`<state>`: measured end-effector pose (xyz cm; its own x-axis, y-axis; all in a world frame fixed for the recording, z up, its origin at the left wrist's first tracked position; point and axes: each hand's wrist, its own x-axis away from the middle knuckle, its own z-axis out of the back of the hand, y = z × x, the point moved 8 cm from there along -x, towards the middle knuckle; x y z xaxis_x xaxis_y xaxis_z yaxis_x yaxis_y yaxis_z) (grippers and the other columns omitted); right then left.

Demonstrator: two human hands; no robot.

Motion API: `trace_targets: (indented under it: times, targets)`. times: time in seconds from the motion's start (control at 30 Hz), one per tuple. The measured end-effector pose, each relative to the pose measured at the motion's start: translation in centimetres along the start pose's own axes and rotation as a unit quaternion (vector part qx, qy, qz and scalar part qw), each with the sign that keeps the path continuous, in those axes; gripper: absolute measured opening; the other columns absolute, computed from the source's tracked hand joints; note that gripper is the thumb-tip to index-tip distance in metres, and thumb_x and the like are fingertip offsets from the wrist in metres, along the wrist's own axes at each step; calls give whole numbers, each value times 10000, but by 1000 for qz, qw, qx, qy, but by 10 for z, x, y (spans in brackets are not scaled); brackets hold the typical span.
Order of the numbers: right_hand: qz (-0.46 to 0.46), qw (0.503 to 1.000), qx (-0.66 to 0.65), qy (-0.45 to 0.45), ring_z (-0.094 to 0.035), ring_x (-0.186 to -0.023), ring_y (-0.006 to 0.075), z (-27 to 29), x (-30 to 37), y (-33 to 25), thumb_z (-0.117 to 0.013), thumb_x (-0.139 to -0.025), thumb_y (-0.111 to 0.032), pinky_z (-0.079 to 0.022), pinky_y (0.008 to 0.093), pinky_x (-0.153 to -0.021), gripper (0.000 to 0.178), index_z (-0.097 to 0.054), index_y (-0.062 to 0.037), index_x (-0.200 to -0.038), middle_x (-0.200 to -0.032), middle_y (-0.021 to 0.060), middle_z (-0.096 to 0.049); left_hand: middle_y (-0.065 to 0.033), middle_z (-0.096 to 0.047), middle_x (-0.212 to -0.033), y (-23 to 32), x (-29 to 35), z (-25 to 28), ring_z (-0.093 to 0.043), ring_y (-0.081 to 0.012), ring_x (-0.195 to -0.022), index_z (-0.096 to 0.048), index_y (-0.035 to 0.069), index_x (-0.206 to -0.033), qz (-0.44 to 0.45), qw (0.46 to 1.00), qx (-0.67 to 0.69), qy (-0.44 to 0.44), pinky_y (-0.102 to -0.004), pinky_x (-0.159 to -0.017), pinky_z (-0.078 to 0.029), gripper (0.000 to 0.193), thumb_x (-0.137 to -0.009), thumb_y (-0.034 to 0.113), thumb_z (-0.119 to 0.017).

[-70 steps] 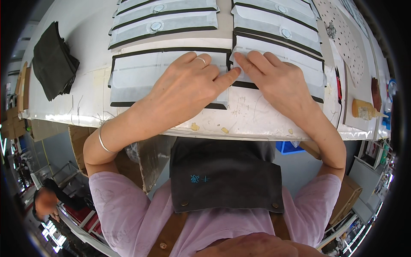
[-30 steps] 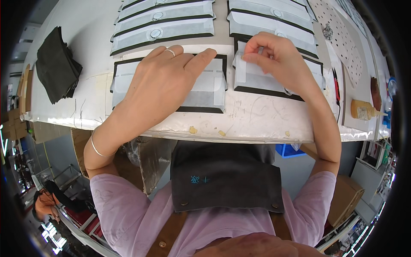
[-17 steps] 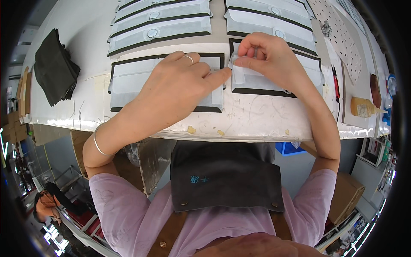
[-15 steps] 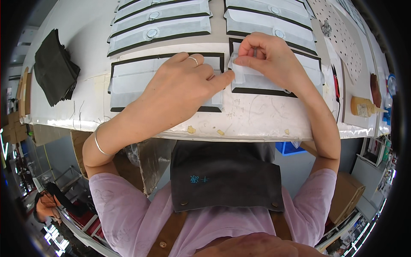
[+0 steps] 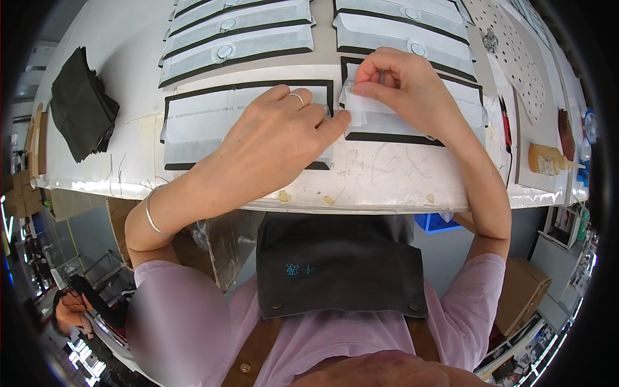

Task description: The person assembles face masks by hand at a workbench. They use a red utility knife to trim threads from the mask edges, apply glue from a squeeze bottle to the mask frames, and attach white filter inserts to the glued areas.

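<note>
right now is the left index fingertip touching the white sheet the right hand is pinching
Touching. The head view shows the left hand index tip pressed on the white sheet corner, no gap; the right hand pinches it.

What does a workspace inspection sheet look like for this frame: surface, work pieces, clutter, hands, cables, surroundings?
Surface: white worktable, scuffed, glue crumbs near front edge.
Work pieces: black-bordered panels under translucent white film; left panel, right panel, more rows behind.
Clutter: stack of dark cloths, amber glue bottle, perforated sheet.
Hands: left hand pressed flat on the left panel; right hand pinching a film corner.
Cables: nothing seen.
Surroundings: cardboard box, blue bin below.
</note>
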<state>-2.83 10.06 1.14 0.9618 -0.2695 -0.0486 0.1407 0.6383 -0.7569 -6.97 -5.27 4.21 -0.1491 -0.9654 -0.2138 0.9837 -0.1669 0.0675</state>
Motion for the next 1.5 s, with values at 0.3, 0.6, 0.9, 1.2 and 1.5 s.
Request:
trace_targets:
  times: [0.3, 0.6, 0.9, 1.2, 1.5]
  targets:
    - [-30, 999, -7, 36, -481, -594, 96, 21, 0, 7, -736, -922, -170, -424, 266, -560, 151, -673, -33, -929, -710, 14, -572, -35, -632, -769, 0, -1, -1, -622, -227, -808, -713, 73, -1222, 2, 1000, 2, -3, -370, -761, -515, 467, -761, 32, -649]
    - [-34, 996, -77, 3, -475, -598, 8, 33, -29, 12, -705, -975, -262, -362, 186, -504, 188, -661, -92, -908, -674, -75, -547, -64, -648, -770, -14, -17, -9, -621, -267, -759, -648, 42, -1304, 25, 999, -11, -46, -387, -740, -498, 539, -768, -18, -630]
    - [-105, 993, -60, 6, -436, -527, 26, 28, -81, 48, -725, -943, -345, -334, 197, -463, 256, -680, -93, -939, -628, -45, -519, -79, -649, -735, -49, -20, 16, -612, -255, -740, -699, 52, -1237, 89, 995, -46, 15, -391, -697, -507, 438, -807, 11, -624]
    - [-101, 992, -64, 36, -468, -512, 28, 26, -85, 46, -720, -950, -314, -374, 204, -440, 236, -686, -80, -947, -611, -42, -516, -126, -653, -691, -76, -37, -4, -653, -305, -697, -688, 81, -1260, 60, 995, -67, 35, -399, -688, -522, 489, -789, -31, -613]
    - [-102, 992, -58, 45, -475, -513, 33, 25, -85, 48, -712, -957, -266, -375, 215, -424, 203, -668, -68, -944, -616, -40, -523, -133, -625, -633, -72, -50, -14, -646, -292, -655, -686, 91, -1298, 32, 996, -68, 46, -393, -666, -520, 547, -771, -44, -623]
